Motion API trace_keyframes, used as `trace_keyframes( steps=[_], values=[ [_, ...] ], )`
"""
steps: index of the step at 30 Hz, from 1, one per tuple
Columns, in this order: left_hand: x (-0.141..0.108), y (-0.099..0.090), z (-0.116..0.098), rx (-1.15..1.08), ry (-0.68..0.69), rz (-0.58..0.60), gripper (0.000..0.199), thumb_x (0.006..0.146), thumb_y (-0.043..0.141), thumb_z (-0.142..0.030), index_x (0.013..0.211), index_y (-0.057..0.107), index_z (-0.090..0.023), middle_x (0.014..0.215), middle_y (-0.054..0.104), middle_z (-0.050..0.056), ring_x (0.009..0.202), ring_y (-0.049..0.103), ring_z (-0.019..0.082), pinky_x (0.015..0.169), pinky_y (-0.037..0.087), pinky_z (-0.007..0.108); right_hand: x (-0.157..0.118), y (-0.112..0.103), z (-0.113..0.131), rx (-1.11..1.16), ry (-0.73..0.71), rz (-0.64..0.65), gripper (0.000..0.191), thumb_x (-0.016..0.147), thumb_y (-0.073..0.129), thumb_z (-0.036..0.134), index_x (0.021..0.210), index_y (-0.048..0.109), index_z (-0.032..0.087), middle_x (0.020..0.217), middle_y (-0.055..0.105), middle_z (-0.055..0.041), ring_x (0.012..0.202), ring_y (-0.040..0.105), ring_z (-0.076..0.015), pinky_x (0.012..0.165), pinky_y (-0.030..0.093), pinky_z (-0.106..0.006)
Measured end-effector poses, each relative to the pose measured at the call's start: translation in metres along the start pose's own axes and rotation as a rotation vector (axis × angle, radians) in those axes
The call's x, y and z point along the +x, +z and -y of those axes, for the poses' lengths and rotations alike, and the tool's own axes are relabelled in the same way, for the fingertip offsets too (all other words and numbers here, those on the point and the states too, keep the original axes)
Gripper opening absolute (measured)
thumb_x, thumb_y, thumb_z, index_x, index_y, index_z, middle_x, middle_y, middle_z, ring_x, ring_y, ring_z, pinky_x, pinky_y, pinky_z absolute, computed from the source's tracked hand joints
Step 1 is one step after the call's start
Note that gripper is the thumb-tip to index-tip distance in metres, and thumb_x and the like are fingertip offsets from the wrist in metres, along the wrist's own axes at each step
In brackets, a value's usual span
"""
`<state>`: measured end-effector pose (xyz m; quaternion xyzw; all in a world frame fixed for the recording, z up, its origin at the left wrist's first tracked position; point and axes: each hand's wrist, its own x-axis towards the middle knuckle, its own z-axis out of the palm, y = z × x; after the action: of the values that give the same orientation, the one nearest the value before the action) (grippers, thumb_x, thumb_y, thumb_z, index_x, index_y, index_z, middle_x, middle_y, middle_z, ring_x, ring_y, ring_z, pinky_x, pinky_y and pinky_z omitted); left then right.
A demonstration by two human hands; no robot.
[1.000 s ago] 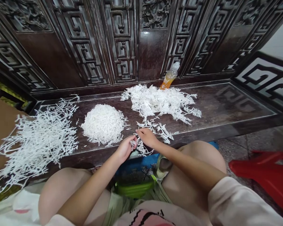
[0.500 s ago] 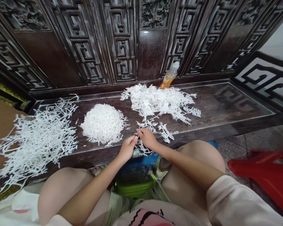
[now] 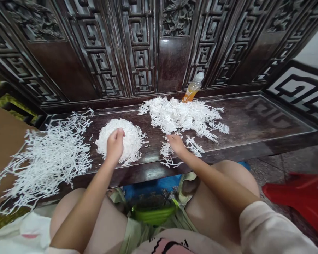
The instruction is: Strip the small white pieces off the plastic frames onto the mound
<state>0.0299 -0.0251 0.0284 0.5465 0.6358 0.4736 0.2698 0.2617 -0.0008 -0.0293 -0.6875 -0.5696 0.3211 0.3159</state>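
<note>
My left hand (image 3: 115, 144) is closed over the round pile of small white plastic pieces (image 3: 132, 141); whatever its fingers hold is hidden. My right hand (image 3: 176, 144) has its fingers pinched at a white branched plastic sprig (image 3: 167, 150) near the bench's front edge. Beside it to the right lies another loose white sprig (image 3: 194, 146). Behind that hand spreads a heap of white branched sprigs (image 3: 182, 114). A tangle of bare white stems (image 3: 55, 158) is heaped at the left end.
The dark wooden bench (image 3: 254, 123) has a carved lattice back (image 3: 172, 63). A bottle of orange drink (image 3: 193, 88) stands behind the sprig heap. Cardboard (image 3: 5, 148) is at the left, a red plastic stool (image 3: 302, 197) at the right, and a green container (image 3: 153, 214) below between my knees.
My hands have come apart. The left moved left and up over the round pile, and the right moved slightly right and up to the loose sprigs. The view shifted slightly.
</note>
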Motion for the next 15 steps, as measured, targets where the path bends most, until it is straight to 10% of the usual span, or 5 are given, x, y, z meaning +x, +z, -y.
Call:
trace_keyframes(
  steps=[6, 15],
  values=[
    [0.067, -0.032, 0.031, 0.097, 0.107, -0.118, 0.034, 0.08, 0.032, -0.04, 0.065, 0.052, -0.017, 0.061, 0.05, 0.0, 0.061, 0.046, 0.011, 0.06, 0.035, 0.021, -0.006, 0.02, -0.01, -0.057, -0.025, 0.095, 0.039, 0.076, 0.033, 0.04, 0.044, 0.038, 0.017, 0.041, 0.036, 0.0022, 0.043, 0.035, -0.0102, 0.048, 0.023, -0.024],
    [0.064, -0.039, 0.041, 0.076, 0.054, 0.105, 0.045, 0.08, 0.031, -0.046, 0.094, 0.062, -0.017, 0.099, 0.062, 0.005, 0.097, 0.052, 0.019, 0.087, 0.034, 0.029, -0.008, 0.016, -0.006, -0.01, -0.015, 0.158, 0.04, 0.074, 0.035, 0.046, 0.047, 0.037, 0.017, 0.046, 0.039, 0.0019, 0.046, 0.037, -0.0103, 0.049, 0.026, -0.023]
  ],
)
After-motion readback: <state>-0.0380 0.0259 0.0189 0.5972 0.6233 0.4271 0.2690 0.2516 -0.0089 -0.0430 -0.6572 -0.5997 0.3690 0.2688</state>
